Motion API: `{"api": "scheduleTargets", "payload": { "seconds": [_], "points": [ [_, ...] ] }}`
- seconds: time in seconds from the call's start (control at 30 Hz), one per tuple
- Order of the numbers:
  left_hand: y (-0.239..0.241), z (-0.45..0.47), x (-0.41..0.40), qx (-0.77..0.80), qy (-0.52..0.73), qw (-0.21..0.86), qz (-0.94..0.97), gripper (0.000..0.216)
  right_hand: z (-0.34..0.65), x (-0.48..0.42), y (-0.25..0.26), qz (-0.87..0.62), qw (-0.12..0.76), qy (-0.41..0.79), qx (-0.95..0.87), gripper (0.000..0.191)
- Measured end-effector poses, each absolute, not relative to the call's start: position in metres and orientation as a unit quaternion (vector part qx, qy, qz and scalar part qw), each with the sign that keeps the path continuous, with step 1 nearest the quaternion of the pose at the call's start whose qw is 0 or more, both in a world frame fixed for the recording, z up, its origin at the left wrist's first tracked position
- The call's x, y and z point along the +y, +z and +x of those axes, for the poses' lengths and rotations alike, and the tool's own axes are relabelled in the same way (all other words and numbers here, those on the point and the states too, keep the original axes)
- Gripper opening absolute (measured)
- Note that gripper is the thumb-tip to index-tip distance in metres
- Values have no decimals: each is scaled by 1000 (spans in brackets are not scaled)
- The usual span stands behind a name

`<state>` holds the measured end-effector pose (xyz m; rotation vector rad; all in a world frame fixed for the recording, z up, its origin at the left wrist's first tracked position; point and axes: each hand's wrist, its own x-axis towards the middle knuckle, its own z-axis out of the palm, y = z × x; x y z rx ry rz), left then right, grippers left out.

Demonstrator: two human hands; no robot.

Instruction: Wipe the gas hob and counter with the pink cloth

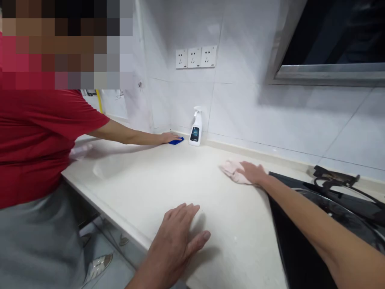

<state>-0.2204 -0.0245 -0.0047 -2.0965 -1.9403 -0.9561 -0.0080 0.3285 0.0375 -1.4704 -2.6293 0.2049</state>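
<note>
Right grip [252,173] released, open palm pressing pink cloth [233,172] onto pale table [228,228]; left grip [173,241] empty, fingers splayed, braced flat. Co-worker's hand [170,138] flattens blue cloth [177,141] beside spray bottle [195,127], kept against tiled wall [246,112].

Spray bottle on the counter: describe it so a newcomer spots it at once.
On the white tiled wall, find the row of three power sockets. Straight below them, at the back edge of the pale countertop, stands a white trigger spray bottle. It has a dark label and sits just right of a co-worker's blue cloth.
</note>
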Motion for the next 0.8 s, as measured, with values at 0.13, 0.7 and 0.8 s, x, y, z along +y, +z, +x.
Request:
{"api": "scheduleTargets", "payload": {
  "seconds": [0.13, 0.7, 0.8],
  "points": [
    [-8, -222, -23, -655, -331, 62, -677, 48, 20, 351, 28, -529, 62, 40, -845, 66],
    [11, -216, -25, -658, -304, -18, -689, 62, 26, 88, 12, -467, 37, 44, -883, 86],
    [14, -216, -24, -652, -332, -40, -680, 59, 8, 53, 18, -468, 31, 85, -879, 93]
  ]
}}
